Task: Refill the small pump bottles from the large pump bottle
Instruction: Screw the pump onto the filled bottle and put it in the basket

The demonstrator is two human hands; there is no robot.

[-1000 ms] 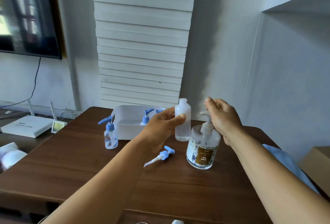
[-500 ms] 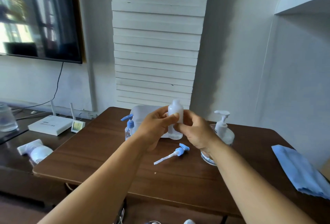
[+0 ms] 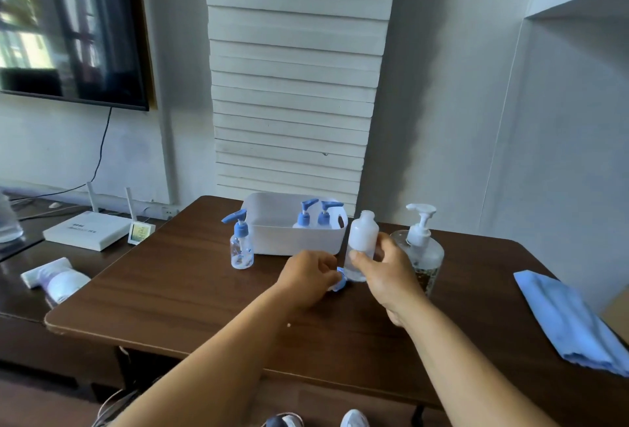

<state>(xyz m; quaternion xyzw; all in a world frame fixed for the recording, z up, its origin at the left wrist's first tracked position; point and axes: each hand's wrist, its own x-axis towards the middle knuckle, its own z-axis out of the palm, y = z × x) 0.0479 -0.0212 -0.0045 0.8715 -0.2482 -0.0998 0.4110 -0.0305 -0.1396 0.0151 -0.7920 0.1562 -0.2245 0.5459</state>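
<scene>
Since half a second ago I note the frosted capless small bottle (image 3: 362, 243) has passed from both hands to my right hand (image 3: 388, 273) alone, fingers curled round it, upright just beside the large clear pump bottle (image 3: 420, 253). My left hand (image 3: 308, 278) has dropped to the dark wood-grain table (image 3: 177, 294), fingers closed over the loose blue pump head (image 3: 340, 282). Further: one clear small pump bottle (image 3: 241, 244), white plastic tub (image 3: 292, 239) holding two blue-pumped bottles, folded blue cloth (image 3: 575, 321), white slatted wall panel (image 3: 296, 79).

An uncapped frosted small bottle (image 3: 362, 243) is held upright beside the large clear pump bottle (image 3: 422, 256). Its blue pump (image 3: 339, 282) is gripped low on the table (image 3: 170, 297).
</scene>
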